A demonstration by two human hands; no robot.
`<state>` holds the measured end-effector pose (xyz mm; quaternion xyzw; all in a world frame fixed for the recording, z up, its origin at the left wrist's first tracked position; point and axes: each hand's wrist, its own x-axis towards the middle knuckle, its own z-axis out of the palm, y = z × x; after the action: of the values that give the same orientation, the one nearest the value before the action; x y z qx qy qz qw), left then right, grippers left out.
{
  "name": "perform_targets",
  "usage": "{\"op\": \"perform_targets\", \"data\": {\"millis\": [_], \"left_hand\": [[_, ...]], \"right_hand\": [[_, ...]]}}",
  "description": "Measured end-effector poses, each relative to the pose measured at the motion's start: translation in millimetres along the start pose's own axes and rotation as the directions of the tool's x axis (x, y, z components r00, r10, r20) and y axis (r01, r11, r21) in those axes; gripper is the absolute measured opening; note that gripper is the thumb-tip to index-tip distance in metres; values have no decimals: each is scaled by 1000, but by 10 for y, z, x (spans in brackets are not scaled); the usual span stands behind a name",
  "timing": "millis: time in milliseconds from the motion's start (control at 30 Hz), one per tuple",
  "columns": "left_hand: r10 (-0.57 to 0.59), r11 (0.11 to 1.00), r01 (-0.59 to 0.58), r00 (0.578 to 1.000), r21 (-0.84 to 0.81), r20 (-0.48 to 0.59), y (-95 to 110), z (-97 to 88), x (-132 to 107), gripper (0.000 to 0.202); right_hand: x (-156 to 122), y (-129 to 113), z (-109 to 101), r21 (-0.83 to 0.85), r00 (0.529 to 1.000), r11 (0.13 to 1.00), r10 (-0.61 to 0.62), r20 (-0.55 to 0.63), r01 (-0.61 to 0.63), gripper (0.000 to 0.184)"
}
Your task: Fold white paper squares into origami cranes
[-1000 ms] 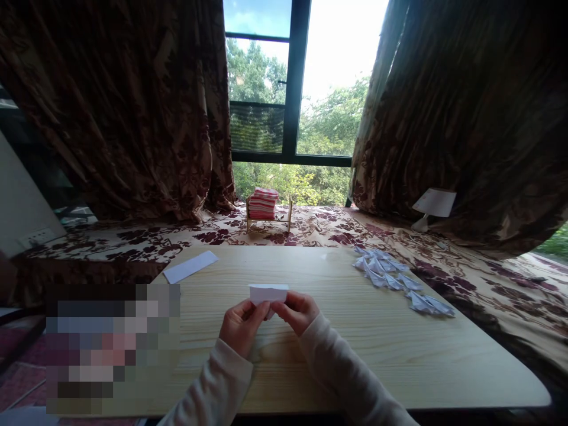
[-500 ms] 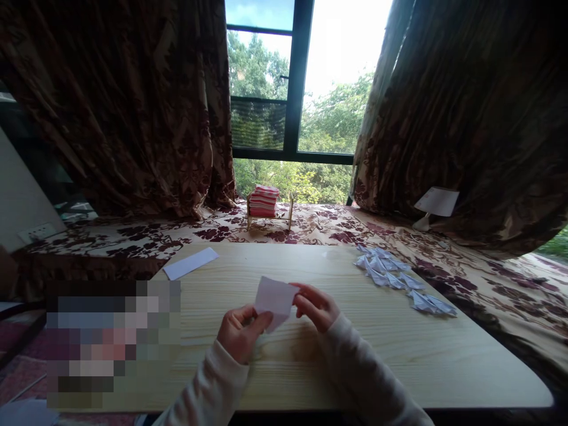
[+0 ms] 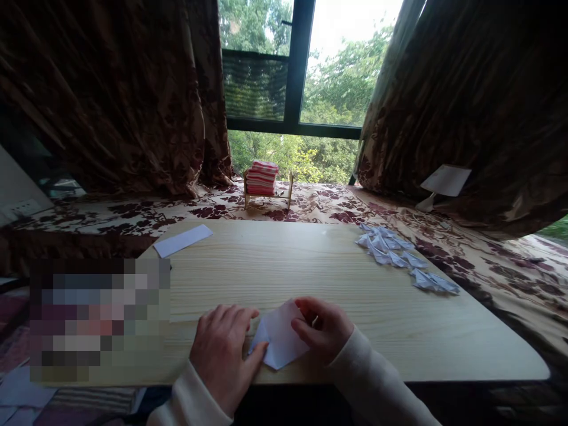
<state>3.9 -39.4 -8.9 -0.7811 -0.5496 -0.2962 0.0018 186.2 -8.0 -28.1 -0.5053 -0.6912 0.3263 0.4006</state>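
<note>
A small folded white paper [image 3: 280,338] lies on the light wooden table [image 3: 310,278] near its front edge. My left hand [image 3: 222,349] rests flat on the table with its fingers stretched out, its thumb and fingertips pressing the paper's left side. My right hand [image 3: 323,328] has its fingers curled and pinches the paper's right edge.
A strip of white paper [image 3: 183,240] lies at the table's far left. Several folded paper pieces [image 3: 399,257] sit in a row at the far right. A small rack with red-striped cloth [image 3: 262,180] stands on the floral ledge by the window. Dark curtains hang on both sides.
The paper was held up in the air between both hands. It now lies on the table near the front edge, with my left hand flattened on it. The view tilted down.
</note>
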Motion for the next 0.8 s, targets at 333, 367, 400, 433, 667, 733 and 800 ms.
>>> {"op": "perform_targets", "data": {"millis": [333,367,400,433,667,733,800], "left_hand": [[246,957,-268,952,-108,-182,-33,93,-240,22],[262,954,-282,949,-102,-177,-41,100,-240,22],[271,952,-290,947,-99,-169,-46,105,-239,23],[273,952,-291,948,-98,-162,-49,110,-238,24],[259,957,-271,959,-100,-116,-33,103,-209,29],[262,956,-273,959,-105,-104,-35,98,-206,29],[260,958,-268,961,-104,-91,-42,97,-209,29]], "right_hand": [[129,-85,-38,-266,994,963,67,89,-41,14],[125,-104,-38,-307,994,951,57,98,-24,13],[112,-118,-37,-350,993,937,37,109,4,11],[92,-130,-37,-393,993,919,7,122,42,9],[-81,-226,-38,-462,940,819,-315,132,340,22],[-112,-280,-41,-510,911,759,-384,151,405,21],[-147,-331,-36,-555,889,705,-429,159,440,18]]}}
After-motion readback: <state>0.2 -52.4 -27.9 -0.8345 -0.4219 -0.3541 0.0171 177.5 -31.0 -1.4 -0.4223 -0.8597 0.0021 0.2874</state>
